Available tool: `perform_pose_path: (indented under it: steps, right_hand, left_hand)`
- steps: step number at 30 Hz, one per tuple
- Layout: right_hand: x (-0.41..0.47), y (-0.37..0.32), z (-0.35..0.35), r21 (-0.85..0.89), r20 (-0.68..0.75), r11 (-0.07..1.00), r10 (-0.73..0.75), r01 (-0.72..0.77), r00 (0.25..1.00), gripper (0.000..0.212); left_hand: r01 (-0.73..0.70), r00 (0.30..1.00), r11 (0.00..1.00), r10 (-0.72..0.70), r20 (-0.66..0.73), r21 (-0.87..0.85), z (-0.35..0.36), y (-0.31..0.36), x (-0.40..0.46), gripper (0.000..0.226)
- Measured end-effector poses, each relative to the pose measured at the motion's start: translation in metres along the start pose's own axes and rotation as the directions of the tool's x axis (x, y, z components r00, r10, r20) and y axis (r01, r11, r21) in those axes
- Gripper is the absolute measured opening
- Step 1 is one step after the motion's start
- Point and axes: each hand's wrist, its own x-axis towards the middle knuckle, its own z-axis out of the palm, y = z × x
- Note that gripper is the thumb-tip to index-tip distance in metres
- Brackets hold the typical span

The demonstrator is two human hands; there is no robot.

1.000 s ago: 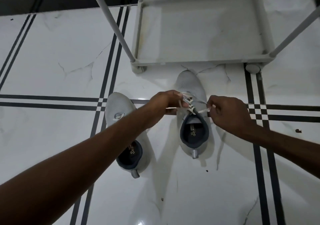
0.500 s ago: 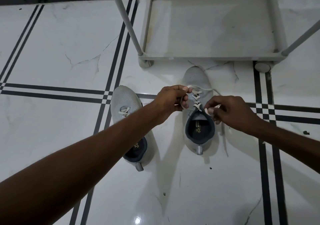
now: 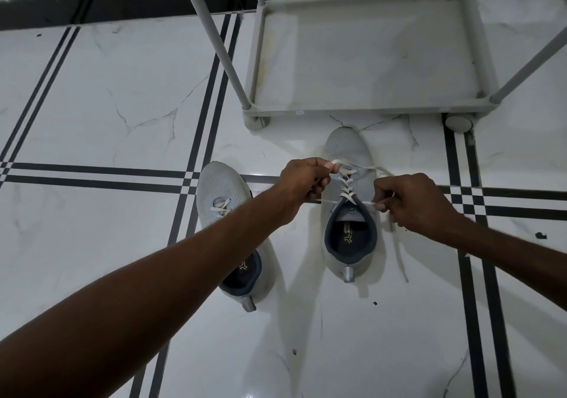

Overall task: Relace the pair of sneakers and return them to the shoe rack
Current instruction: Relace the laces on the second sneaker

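Two grey sneakers stand on the white marble floor [image 3: 92, 106], toes pointing toward the shoe rack [image 3: 368, 109]. The right sneaker [image 3: 349, 244] sits just in front of the rack's front rail, its toe close to that rail without touching it. The left sneaker [image 3: 224, 189] stands beside it, set a little further back from the rack and angled slightly, with its heel partly hidden under the person's left forearm. Its toe lies across the dark double stripe that runs through the floor tiles.

The left hand [image 3: 303, 182] is over the laced part of the right sneaker, fingers [image 3: 329, 166] pinched closed on a strand of the white lace [image 3: 346, 182] near the upper eyelets, toward the toe end. The right hand [image 3: 414, 204] is on the other side of the same shoe, level with the top of the tongue, its fingers closed on the other strand of the lace, which runs taut from the top eyelet into the grip. A loose length of lace loops from the left hand's pinch across the toe toward the right hand, and another length trails down past the right hand onto the floor beside the shoe's heel.

The lace crosses the right sneaker in several rows. The left sneaker shows a short run of white lacing near its toe.

The rack's bottom shelf is bare, with grey poles rising from its front corners.
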Motion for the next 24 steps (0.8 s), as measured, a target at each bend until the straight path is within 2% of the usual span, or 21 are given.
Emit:
perform_pose_path:
  steps: [4, 7, 9, 11, 13, 14, 15, 16, 17, 18, 19, 22, 23, 24]
  right_hand:
    - [0.001, 0.009, 0.005, -0.015, -0.031, 1.000, 0.010, -0.011, 0.999, 0.028]
    - [0.000, 0.010, 0.014, -0.049, -0.039, 0.999, -0.020, 0.018, 0.999, 0.030]
    - [-0.001, 0.007, 0.013, -0.020, -0.036, 1.000, 0.013, -0.013, 0.999, 0.023]
    - [-0.005, 0.007, 0.009, -0.009, -0.126, 0.999, 0.031, -0.032, 0.992, 0.010]
    - [-0.011, 0.004, 0.004, -0.016, -0.283, 0.996, 0.083, -0.091, 0.956, 0.017]
    - [-0.013, 0.002, 0.003, -0.011, -0.305, 0.989, 0.140, -0.150, 0.942, 0.018]
    - [-0.012, 0.000, 0.002, 0.050, -0.240, 0.971, 0.239, -0.234, 0.941, 0.027]
    - [-0.010, -0.002, 0.002, 0.193, -0.085, 0.910, 0.388, -0.367, 0.918, 0.035]
    - [-0.007, -0.006, 0.004, 0.372, 0.126, 0.779, 0.497, -0.505, 0.859, 0.037]
    - [-0.004, -0.011, 0.004, 0.516, 0.305, 0.605, 0.533, -0.607, 0.790, 0.032]
    - [0.001, -0.015, 0.003, 0.594, 0.398, 0.477, 0.526, -0.648, 0.752, 0.027]
    - [0.012, -0.022, -0.010, 0.739, 0.418, 0.313, 0.480, -0.596, 0.771, 0.026]
    - [0.014, -0.025, -0.016, 0.777, 0.388, 0.291, 0.477, -0.558, 0.789, 0.024]
    - [0.016, -0.029, -0.023, 0.801, 0.330, 0.321, 0.469, -0.506, 0.819, 0.020]
  left_hand:
    - [0.041, 0.997, 0.999, -0.044, -0.071, -0.033, -0.019, -0.011, -0.001, 0.018]
    - [0.057, 0.995, 0.998, -0.056, -0.079, 0.004, -0.028, -0.018, -0.004, 0.017]
    - [0.059, 0.998, 0.998, -0.059, -0.037, 0.001, -0.031, -0.015, -0.007, 0.018]
    - [0.041, 0.999, 0.999, -0.041, 0.018, 0.001, -0.032, -0.009, -0.011, 0.018]
    - [0.016, 0.999, 1.000, -0.016, 0.038, 0.007, -0.031, -0.005, -0.015, 0.020]
    - [0.008, 0.999, 1.000, -0.008, 0.034, 0.009, -0.030, -0.006, -0.016, 0.021]
    - [0.003, 1.000, 1.000, -0.003, 0.025, 0.013, -0.029, -0.006, -0.016, 0.023]
    - [0.002, 1.000, 1.000, -0.002, 0.015, 0.022, -0.028, -0.006, -0.017, 0.025]
    - [0.001, 1.000, 0.999, -0.001, 0.007, 0.034, -0.027, -0.006, -0.017, 0.026]
    - [-0.001, 1.000, 0.999, 0.001, 0.004, 0.047, -0.025, -0.005, -0.017, 0.027]
    - [-0.005, 1.000, 0.998, 0.005, 0.007, 0.059, -0.023, -0.003, -0.017, 0.027]
    - [-0.031, 0.999, 0.996, 0.029, 0.029, 0.084, -0.019, 0.003, -0.019, 0.024]
    - [-0.045, 0.998, 0.993, 0.041, 0.039, 0.105, -0.019, 0.005, -0.019, 0.023]
    - [-0.062, 0.997, 0.988, 0.057, 0.045, 0.140, -0.018, 0.007, -0.018, 0.021]
